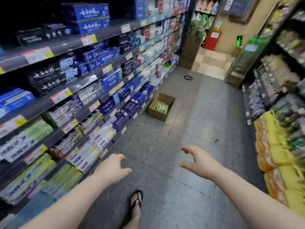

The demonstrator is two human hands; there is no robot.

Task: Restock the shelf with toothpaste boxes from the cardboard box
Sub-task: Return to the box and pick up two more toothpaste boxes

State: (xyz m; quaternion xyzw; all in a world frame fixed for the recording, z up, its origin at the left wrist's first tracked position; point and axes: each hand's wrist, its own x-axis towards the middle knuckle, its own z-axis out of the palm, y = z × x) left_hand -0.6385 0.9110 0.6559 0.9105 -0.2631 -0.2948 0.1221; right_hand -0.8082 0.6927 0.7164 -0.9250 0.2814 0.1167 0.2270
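We see a brown cardboard box (156,114) holding pale green toothpaste boxes (162,107) on a speckled grey floor (181,187); our sandal (137,202) is black.

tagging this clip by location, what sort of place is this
Most likely a supermarket aisle: long shelves packed with toothpaste boxes, price tags along the shelf edges, and an open cardboard box of stock on the floor.

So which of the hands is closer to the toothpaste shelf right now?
Left. The left hand hovers empty right beside the lower rows of the toothpaste shelf. The right hand, also empty, is farther out over the aisle floor.
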